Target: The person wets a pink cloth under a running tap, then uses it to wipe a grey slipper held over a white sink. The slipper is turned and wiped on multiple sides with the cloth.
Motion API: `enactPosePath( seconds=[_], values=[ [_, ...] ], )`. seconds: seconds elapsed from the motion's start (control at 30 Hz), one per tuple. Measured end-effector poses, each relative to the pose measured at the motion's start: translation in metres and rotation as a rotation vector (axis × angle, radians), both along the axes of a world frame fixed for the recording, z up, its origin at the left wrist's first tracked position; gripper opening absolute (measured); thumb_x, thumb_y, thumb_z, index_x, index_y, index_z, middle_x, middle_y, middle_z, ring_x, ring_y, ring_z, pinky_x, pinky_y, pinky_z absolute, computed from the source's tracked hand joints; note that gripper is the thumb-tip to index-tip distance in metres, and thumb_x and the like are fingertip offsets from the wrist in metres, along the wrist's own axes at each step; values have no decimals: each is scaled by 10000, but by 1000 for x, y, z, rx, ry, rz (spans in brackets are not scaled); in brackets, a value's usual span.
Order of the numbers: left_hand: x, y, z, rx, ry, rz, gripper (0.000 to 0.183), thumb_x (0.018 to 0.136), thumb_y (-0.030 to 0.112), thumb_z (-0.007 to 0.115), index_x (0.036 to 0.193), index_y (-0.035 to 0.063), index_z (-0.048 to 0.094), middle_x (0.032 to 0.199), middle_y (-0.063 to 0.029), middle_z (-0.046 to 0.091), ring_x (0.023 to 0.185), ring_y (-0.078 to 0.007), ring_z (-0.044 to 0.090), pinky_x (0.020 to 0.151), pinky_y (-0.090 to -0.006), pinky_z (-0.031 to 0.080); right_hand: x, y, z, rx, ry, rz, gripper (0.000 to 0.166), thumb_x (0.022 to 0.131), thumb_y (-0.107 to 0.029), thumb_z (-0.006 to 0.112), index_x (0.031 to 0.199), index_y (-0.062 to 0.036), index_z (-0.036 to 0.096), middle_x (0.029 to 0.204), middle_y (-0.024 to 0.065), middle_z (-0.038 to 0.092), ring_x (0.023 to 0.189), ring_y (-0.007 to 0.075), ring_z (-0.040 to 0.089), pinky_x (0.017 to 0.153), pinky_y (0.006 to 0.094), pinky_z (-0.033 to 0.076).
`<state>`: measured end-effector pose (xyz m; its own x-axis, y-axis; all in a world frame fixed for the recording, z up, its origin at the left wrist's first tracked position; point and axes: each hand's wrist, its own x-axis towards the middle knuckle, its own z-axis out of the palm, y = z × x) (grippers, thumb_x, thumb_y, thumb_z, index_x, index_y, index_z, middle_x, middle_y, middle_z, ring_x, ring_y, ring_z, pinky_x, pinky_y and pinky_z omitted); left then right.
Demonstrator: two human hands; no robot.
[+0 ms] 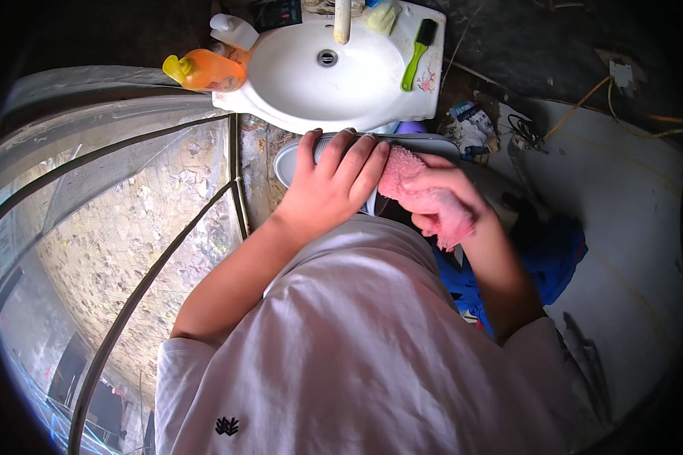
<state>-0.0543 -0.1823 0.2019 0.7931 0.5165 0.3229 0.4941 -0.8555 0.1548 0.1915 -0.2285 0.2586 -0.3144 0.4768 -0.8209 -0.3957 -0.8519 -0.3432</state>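
A shoe with a grey-white sole [286, 163] lies across the front of my body, just below the washbasin [324, 91]. My left hand [338, 179] is wrapped over it, fingertips curled over its far edge. In my right hand [447, 190] is a bunched pink terry cloth [401, 173], pressed against the shoe close to my left fingers. Part of the cloth hangs below the right fingers. Both hands hide much of the shoe, so its upper shows only in part.
An orange pump bottle [213, 71] and a white bottle [236, 32] stand at the basin's left rim. A green-handled brush [414, 62] lies on its right rim, under the level of the faucet [342, 23]. A mesh-covered window [148, 187] is at left, blue fabric [558, 261] at right.
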Motion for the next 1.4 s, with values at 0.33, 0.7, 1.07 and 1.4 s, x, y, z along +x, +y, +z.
enactPosePath(
  seconds=[0.33, 0.7, 1.07, 1.4],
  values=[
    [5, 35, 21, -459, 125, -161, 865, 690, 267, 897, 1474, 70, 586, 1399, -104, 646, 1273, -335, 623, 1083, -515, 501, -17, -19, -35, 582, -331, 387, 69, 934, -60, 636, 968, -1, 643, 842, 24, 619, 753, 107, 580, 652, 301, 499],
    [18, 20, 28, -282, 21, -98, 928, 592, 249, 905, 1448, 66, 598, 1374, -94, 647, 1247, -320, 621, 1072, -515, 483, -5, -20, -38, 541, -232, 450, 192, 932, -92, 661, 1085, 21, 692, 980, 99, 727, 755, 137, 658, 725, 268, 546],
    [6, 4, -1, 52, -70, -28, 568, 914, 208, 661, 1466, 87, 606, 1396, -94, 673, 1275, -288, 643, 1089, -604, 461, 17, -9, -2, -80, -22, -30, 260, 933, -180, 712, 1161, -56, 694, 809, 80, 658, 576, 186, 658, 429, 328, 507],
    [2, 31, 19, -350, 105, -176, 1022, 561, 263, 976, 1484, 87, 575, 1416, -95, 626, 1278, -322, 612, 1092, -515, 490, -14, -30, -15, 496, -288, 401, 166, 982, -3, 596, 1114, -1, 698, 891, 47, 691, 671, 103, 629, 611, 295, 526]
  ],
)
